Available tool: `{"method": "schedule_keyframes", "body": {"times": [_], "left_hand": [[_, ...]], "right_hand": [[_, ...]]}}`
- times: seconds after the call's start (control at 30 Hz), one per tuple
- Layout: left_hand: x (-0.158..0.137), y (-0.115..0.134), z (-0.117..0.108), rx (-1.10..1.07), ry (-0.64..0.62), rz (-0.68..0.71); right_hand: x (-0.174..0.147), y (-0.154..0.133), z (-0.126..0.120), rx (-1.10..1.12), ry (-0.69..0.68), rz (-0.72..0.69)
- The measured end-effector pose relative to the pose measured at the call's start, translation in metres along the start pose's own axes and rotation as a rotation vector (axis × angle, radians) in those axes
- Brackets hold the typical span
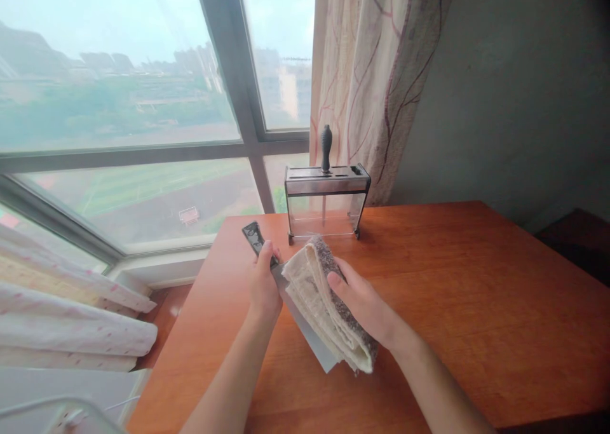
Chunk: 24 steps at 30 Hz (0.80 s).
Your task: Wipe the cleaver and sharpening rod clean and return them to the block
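My left hand (265, 280) is closed around the black handle of a kitchen knife (312, 333), a cleaver with a broad grey blade slanting down to the right. A folded towel (324, 307), cream on one side and fuzzy grey-brown on the other, lies against the blade and covers much of it. My right hand (365, 300) grips the towel from its right side, thumb on top and the other fingers hidden behind it. Past my hands stands a knife block (328, 185) with clear sides and a metal top. One tool with a dark ribbed handle (326, 148) is slotted upright in it.
The knife block stands near the far edge of the reddish-brown wooden table (457, 281). Behind it are a window (114, 59) and a patterned curtain (372, 72). More curtain fabric (71, 319) hangs at the left. A white metal frame (61, 408) shows at lower left.
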<state>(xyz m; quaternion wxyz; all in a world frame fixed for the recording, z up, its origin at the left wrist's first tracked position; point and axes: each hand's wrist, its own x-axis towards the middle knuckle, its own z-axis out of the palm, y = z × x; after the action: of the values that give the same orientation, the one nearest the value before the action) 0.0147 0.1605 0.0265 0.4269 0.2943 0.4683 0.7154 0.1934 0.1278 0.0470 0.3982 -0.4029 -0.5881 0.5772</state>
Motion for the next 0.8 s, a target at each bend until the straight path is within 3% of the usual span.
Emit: {"method": "schedule_keyframes", "body": {"times": [0.2, 0.33, 0.5, 0.6, 0.8], "left_hand": [[0.002, 0.001, 0.0, -0.096, 0.029, -0.043], [0.0, 0.004, 0.001, -0.096, -0.054, -0.065], [-0.006, 0.006, 0.003, -0.002, -0.153, -0.053], [-0.01, 0.006, 0.006, 0.001, -0.187, -0.119], [-0.012, 0.004, 0.009, -0.039, -0.1, -0.171]], "right_hand": [[0.004, 0.007, -0.008, 0.059, -0.004, 0.069], [0.007, 0.013, -0.005, 0.098, -0.08, 0.125], [0.012, 0.012, 0.004, 0.145, -0.163, 0.085], [0.019, 0.009, 0.007, 0.083, -0.098, 0.005], [0.025, 0.011, 0.012, -0.173, 0.067, -0.047]]}}
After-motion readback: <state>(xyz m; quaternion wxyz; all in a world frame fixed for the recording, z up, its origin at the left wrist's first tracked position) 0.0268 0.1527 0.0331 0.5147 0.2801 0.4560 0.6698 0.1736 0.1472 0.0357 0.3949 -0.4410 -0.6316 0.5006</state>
